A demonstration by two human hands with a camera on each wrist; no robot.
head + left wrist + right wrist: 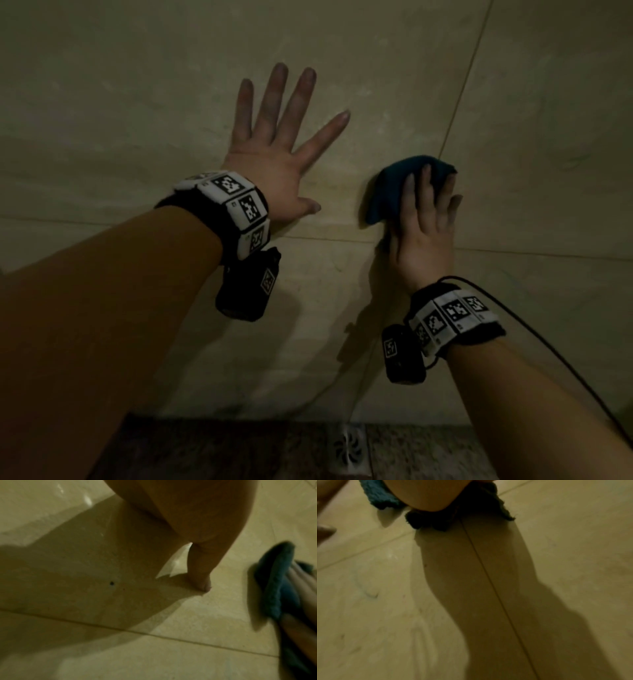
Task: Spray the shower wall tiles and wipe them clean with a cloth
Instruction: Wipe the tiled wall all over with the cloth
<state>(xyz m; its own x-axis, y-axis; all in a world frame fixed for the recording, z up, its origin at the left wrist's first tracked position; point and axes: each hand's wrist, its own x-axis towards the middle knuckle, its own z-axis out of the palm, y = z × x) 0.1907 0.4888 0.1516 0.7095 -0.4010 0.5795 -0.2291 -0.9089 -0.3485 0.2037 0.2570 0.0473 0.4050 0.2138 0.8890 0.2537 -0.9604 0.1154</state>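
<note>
Dim, yellowish light; soft arm shadows on wall tiles (pixel 359 51); wrist views blurred; wide-angle bending at edges.

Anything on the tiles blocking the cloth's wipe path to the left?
Yes: the left hand lies flat with fingers spread on the wall tiles, just left of the blue cloth that the right hand presses there. Nothing else visible on the tiles.

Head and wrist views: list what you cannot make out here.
- Spray bottle: in no view.
- Cloth: head view, the right hand covers part of it; the top edge crops it in the right wrist view.
- Left hand fingers: left wrist view shows only palm and thumb.
- Tile wetness: too dim, blurred.
- Floor drain: small, dark.
</note>
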